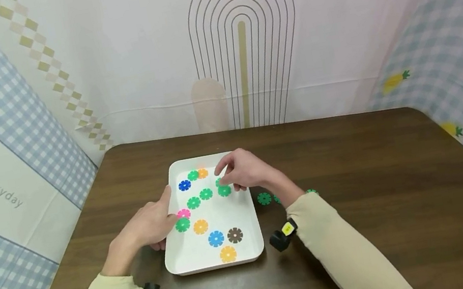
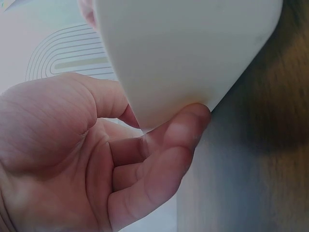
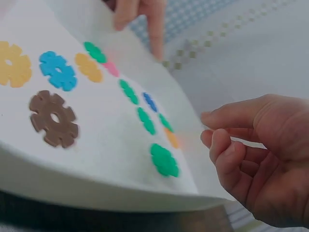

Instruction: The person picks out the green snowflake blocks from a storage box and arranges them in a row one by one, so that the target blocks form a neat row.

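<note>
A white tray [image 1: 244, 214] lies on the table, holding notched plastic discs in several colours. My left hand [image 1: 152, 223] grips the tray's left side, thumb on the rim; the left wrist view shows its fingers [image 2: 193, 121] against the outer wall. Over the tray's far right part hovers my right hand [image 1: 242, 169], fingers loosely bent, with nothing visible between them in the right wrist view. Close below it are green discs [image 1: 224, 190], which seem to overlap. A brown disc [image 3: 54, 118], a light blue disc [image 3: 58, 71] and a yellow disc [image 1: 228, 254] lie at the near end.
More green discs [image 1: 264, 198] lie on the brown table [image 1: 356, 169] right of the tray, partly hidden by my right forearm. A black wrist device [image 1: 280, 240] sits at my right cuff. Patterned cloth [image 1: 141, 52] hangs behind and beside the table.
</note>
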A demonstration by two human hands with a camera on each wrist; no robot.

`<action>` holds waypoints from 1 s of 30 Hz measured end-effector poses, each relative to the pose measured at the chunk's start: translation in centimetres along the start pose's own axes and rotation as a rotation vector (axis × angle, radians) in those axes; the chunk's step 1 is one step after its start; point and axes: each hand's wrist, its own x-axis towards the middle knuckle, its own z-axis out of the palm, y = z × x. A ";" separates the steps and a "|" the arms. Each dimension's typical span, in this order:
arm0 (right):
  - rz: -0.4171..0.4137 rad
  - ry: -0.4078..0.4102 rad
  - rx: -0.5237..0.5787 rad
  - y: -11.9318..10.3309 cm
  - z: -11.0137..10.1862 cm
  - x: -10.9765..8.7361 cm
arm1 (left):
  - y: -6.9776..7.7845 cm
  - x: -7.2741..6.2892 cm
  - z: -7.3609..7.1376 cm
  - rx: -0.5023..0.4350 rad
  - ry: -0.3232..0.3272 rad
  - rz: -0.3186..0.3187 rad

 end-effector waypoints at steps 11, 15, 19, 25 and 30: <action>0.107 -0.013 -0.131 -1.0 4.1 2.7 | 0.0 0.3 0.2 -0.006 0.002 -0.022; 0.113 0.005 -0.189 -1.3 4.7 3.0 | -0.1 0.2 0.2 -0.002 0.006 -0.025; 0.101 0.008 -0.231 -1.4 4.9 3.0 | -0.1 0.2 0.2 0.001 0.011 -0.024; 0.109 -0.003 -0.226 -1.3 5.1 2.9 | 0.0 0.2 0.2 -0.002 0.002 -0.035; 0.094 -0.026 -0.227 -1.2 5.2 2.8 | 0.1 0.0 0.1 0.000 0.005 -0.028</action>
